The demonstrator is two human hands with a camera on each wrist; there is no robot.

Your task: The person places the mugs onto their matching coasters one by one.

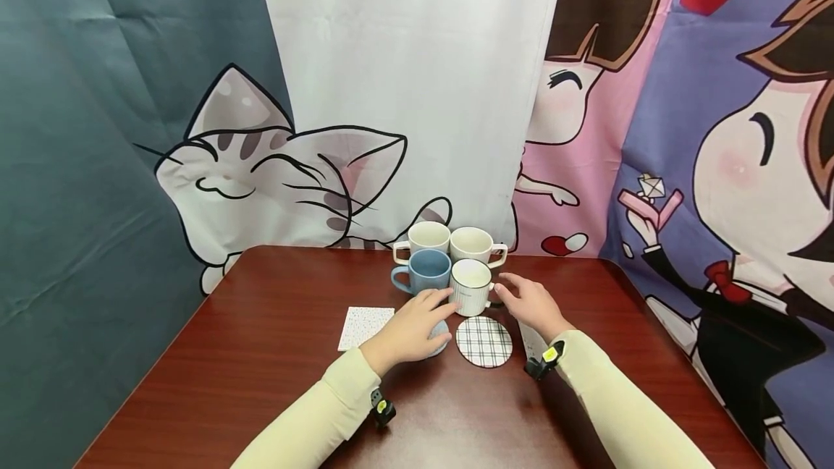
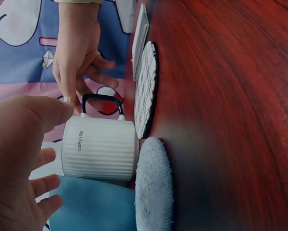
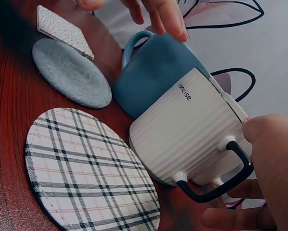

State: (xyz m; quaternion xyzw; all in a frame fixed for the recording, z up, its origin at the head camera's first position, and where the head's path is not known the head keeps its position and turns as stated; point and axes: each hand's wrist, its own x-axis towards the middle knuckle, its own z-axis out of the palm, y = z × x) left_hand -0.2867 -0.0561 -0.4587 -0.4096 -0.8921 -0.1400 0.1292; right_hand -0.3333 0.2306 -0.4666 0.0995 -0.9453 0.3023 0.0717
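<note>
A ribbed white mug point(image 1: 468, 297) with a dark rim, black handle and the word "concise" stands upright on the table. My left hand point(image 1: 417, 326) is at its left front, fingers extended and fingertips close to its side. On the handle side is my right hand point(image 1: 533, 304), its thumb right at the rim in the right wrist view and its other fingers loosely bent behind the black handle point(image 3: 242, 175). A blue mug point(image 1: 430, 271) stands beside the white one. In front lie a round plaid coaster point(image 1: 484, 342) and a round grey-blue coaster point(image 2: 153, 187), partly hidden by my left hand in the head view.
Two cream mugs point(image 1: 428, 235) point(image 1: 472, 243) stand behind, near the table's back edge. A square speckled coaster point(image 1: 365, 326) lies at the left, and another pale flat coaster point(image 1: 531, 342) is partly covered by my right arm. A printed curtain point(image 1: 417, 78) hangs behind the table.
</note>
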